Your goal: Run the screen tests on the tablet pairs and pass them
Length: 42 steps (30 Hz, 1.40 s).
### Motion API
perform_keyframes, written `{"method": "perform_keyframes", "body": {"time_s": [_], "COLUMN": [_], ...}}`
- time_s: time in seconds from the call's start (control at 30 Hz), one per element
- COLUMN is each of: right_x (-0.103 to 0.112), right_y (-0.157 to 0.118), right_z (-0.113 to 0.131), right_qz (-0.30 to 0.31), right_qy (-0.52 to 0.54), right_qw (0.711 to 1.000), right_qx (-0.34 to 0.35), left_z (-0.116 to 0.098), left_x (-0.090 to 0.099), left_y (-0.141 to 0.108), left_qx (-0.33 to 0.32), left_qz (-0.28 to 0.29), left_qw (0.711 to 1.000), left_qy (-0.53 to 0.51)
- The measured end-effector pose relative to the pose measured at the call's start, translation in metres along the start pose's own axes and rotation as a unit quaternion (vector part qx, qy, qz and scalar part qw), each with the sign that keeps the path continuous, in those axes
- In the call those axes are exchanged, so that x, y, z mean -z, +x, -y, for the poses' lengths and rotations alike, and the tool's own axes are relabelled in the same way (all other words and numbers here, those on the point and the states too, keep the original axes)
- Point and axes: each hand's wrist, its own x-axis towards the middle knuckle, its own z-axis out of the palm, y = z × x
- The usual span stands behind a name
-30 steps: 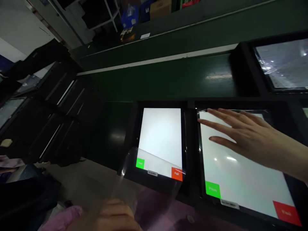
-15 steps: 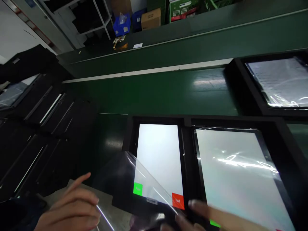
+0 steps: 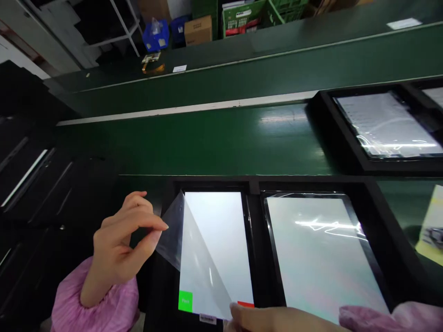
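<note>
A clear protective film (image 3: 173,230) lies slanted over a lit tablet (image 3: 221,230), its left part lifted off the screen. My left hand (image 3: 126,240), in a pink sleeve, pinches the film's left edge between thumb and forefinger. At the tablet's lower right corner my right hand (image 3: 273,319) has its fingers closed at the film's lower end, partly hiding a red square. The tablet screen is white, with a green square at its lower left. To its right, in the same black tray (image 3: 254,186), sits a second tablet (image 3: 321,249) with a glossy, reflecting screen.
Another black tray (image 3: 349,145) with a film-covered tablet (image 3: 387,122) stands at the back right. Stacked black trays (image 3: 38,184) rise at the left. A yellow-and-white paper (image 3: 432,226) lies at the right edge. Beyond the green bench (image 3: 207,145) are crates and a cardboard box (image 3: 198,31).
The film's left side has risen along the tablet, with my pink-sleeved left hand now on it. A dark-sleeved hand at lower left has gone from view. The view has shifted right.
</note>
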Motion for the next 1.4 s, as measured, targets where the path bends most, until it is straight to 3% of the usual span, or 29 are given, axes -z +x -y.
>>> {"method": "perform_keyframes", "body": {"time_s": [0.1,0.17,0.3,0.37,0.47,0.6,0.67,0.77,0.97,1.3,1.4], "right_x": [0.002,0.008,0.028,0.032,0.031,0.037,0.046,0.058,0.059,0.06,0.062], "right_y": [0.007,0.013,0.029,0.037,0.046,0.048,0.046,0.042,0.04,0.041,0.038], "right_z": [-0.01,-0.015,-0.031,-0.053,-0.104,-0.159,-0.17,-0.168,-0.148,-0.126,-0.118], "right_qz": [0.032,0.034,0.044,0.031,-0.042,-0.155,-0.197,-0.211,-0.195,-0.171,-0.177], "right_qy": [0.099,0.112,0.139,0.134,0.15,0.266,0.29,0.32,0.329,0.325,0.316], "right_qw": [0.994,0.992,0.989,0.99,0.982,0.89,0.85,0.823,0.808,0.82,0.824], "right_qx": [-0.04,-0.034,-0.003,-0.013,-0.106,-0.337,-0.393,-0.419,-0.448,-0.44,-0.436], "left_z": [0.009,0.018,0.035,0.042,0.055,0.074,0.08,0.083,0.084,0.082,0.071], "left_x": [-0.008,-0.016,-0.039,-0.048,-0.055,-0.06,-0.061,-0.062,-0.06,-0.06,-0.057], "left_y": [0.002,0.003,0.009,0.013,0.019,0.022,0.023,0.023,0.023,0.021,0.003], "left_qx": [-0.011,-0.018,0.002,-0.002,-0.013,0.031,0.048,0.062,0.079,0.086,0.074], "left_qz": [0.004,0.018,0.104,0.119,0.074,0.024,0.033,0.052,0.077,0.083,0.028], "left_qw": [1.0,0.999,0.989,0.979,0.973,0.97,0.977,0.982,0.982,0.982,0.988], "left_qy": [-0.027,-0.026,0.101,0.164,0.219,0.24,0.205,0.168,0.152,0.147,0.129]}}
